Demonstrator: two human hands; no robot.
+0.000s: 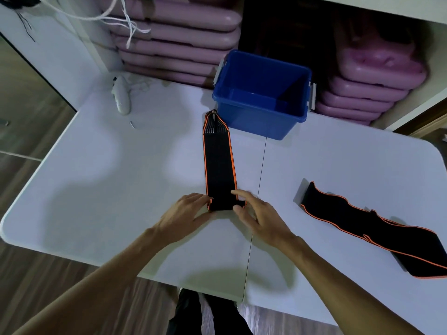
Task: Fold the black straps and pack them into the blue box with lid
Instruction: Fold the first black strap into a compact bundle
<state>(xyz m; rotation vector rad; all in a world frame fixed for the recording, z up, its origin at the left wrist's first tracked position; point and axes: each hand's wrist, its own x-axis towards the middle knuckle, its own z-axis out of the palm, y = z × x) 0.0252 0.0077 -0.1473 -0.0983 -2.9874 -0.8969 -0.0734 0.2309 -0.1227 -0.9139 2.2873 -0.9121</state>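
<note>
A black strap with orange edging [219, 163] lies stretched out on the white table [108, 180], its far end just in front of the blue box [260, 117]. The box stands open with no lid on it, and its inside looks bare. My left hand [187, 211] presses the strap's near left corner. My right hand [256, 213] pinches the near right corner between thumb and forefinger. A second black strap with orange edging [377, 229] lies loosely bunched on the table at the right, apart from both hands.
A white handheld device [122, 95] and a small screw [132, 125] lie at the table's far left. Stacks of pink cases [179, 42] stand behind the box and to its right. A seam [258, 187] runs down the table's middle. My legs show below the near edge.
</note>
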